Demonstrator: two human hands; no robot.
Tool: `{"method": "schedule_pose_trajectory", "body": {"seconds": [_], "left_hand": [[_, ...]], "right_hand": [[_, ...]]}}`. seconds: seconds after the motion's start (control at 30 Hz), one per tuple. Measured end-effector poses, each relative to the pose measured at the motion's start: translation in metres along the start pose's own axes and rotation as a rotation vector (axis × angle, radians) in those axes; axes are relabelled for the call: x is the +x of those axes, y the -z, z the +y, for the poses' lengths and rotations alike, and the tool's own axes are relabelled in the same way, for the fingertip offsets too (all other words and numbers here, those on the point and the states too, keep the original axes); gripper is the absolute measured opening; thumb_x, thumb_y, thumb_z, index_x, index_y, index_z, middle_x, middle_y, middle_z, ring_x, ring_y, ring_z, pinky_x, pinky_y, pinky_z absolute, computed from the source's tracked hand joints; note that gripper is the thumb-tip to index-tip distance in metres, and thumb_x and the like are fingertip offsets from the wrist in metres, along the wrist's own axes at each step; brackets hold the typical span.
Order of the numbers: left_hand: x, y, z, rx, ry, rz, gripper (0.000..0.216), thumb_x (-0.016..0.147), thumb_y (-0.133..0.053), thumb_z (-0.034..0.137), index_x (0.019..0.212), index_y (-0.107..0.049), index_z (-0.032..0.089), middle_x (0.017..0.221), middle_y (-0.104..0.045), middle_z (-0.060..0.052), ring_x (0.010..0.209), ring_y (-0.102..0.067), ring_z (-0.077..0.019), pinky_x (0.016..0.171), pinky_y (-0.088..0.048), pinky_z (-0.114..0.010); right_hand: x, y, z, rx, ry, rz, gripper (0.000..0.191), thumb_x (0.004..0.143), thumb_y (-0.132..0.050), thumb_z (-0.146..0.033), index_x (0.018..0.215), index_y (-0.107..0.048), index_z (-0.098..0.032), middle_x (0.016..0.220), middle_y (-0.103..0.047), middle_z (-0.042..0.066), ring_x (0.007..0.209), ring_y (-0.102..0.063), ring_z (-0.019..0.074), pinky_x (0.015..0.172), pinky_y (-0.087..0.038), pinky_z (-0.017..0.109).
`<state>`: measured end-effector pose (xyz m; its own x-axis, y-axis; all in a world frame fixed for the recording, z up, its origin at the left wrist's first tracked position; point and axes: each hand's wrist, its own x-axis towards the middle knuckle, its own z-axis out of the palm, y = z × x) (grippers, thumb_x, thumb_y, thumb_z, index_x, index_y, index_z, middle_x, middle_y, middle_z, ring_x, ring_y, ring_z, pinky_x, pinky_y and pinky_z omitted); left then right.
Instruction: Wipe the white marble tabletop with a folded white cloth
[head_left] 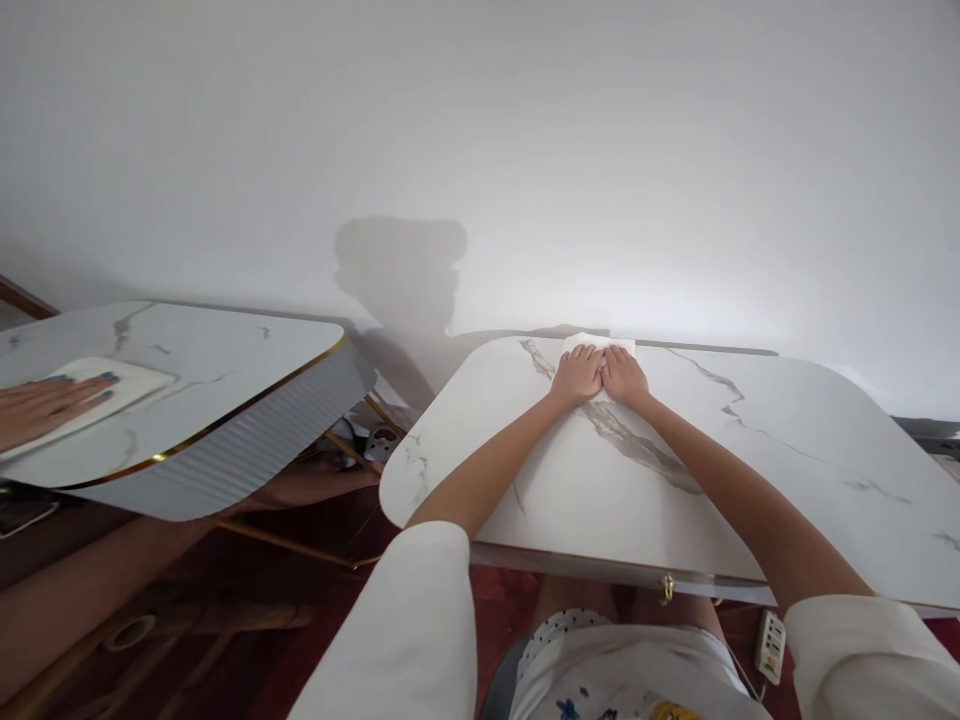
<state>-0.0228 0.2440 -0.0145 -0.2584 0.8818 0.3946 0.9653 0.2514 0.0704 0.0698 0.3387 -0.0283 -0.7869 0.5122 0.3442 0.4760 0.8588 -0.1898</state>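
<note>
Both of my hands are close together on a white cloth (598,343) near the far edge of a white marble-patterned table (637,500). My left hand (579,374) presses the cloth down, its fingers slightly bent over it. Right beside it, thumbs nearly touching, my right hand (624,374) bears on the same cloth with its fingers bent in the same way. Part of the cloth is hidden under my palms. Both arms reach forward across the tabletop.
At the left stands a second marble-patterned table (247,335) with gold trim. Another person's hand (56,408) lies on a white cloth (142,380) there. A white wall (487,150) rises behind both tables. A power strip (770,648) is below at the right.
</note>
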Motion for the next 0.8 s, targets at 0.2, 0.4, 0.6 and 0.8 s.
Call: {"method": "schedule_pose_trajectory", "body": {"seconds": [0.2,0.4,0.6,0.8], "left_hand": [[-0.042,0.017,0.007,-0.018,-0.009,0.014,0.041,0.089,-0.039,0.021,0.129,-0.050,0.019,0.137,-0.052,-0.009,0.126,-0.043,-0.0240,0.101,-0.036,-0.038],[-0.089,0.033,0.014,0.016,0.027,0.008,0.042,0.091,-0.036,0.022,0.130,-0.050,0.018,0.140,-0.051,-0.009,0.129,-0.041,-0.0248,0.104,-0.035,-0.040],[-0.140,0.058,0.026,0.080,0.098,-0.002,0.043,0.092,-0.036,0.024,0.133,-0.049,0.019,0.141,-0.050,-0.010,0.131,-0.041,-0.0273,0.105,-0.035,-0.043],[-0.182,0.073,0.045,0.110,0.204,-0.023,0.045,0.093,-0.035,0.026,0.136,-0.047,0.020,0.143,-0.048,-0.010,0.134,-0.040,-0.0286,0.107,-0.034,-0.046]], "right_hand": [[-0.038,0.011,-0.029,0.027,-0.006,-0.026,0.051,0.095,-0.026,-0.022,0.141,-0.041,-0.005,0.150,-0.040,0.016,0.140,-0.032,0.0276,0.112,-0.028,0.041],[-0.075,0.021,-0.060,0.058,0.022,-0.034,0.051,0.094,-0.028,-0.021,0.140,-0.042,-0.004,0.149,-0.041,0.017,0.139,-0.034,0.0289,0.112,-0.028,0.042],[-0.111,0.026,-0.090,0.105,0.072,-0.049,0.052,0.094,-0.028,-0.022,0.141,-0.042,-0.006,0.150,-0.040,0.016,0.140,-0.033,0.0288,0.113,-0.027,0.044],[-0.145,0.040,-0.111,0.142,0.111,-0.119,0.052,0.095,-0.029,-0.023,0.143,-0.041,-0.008,0.153,-0.036,0.013,0.142,-0.029,0.0261,0.115,-0.025,0.041]]}}
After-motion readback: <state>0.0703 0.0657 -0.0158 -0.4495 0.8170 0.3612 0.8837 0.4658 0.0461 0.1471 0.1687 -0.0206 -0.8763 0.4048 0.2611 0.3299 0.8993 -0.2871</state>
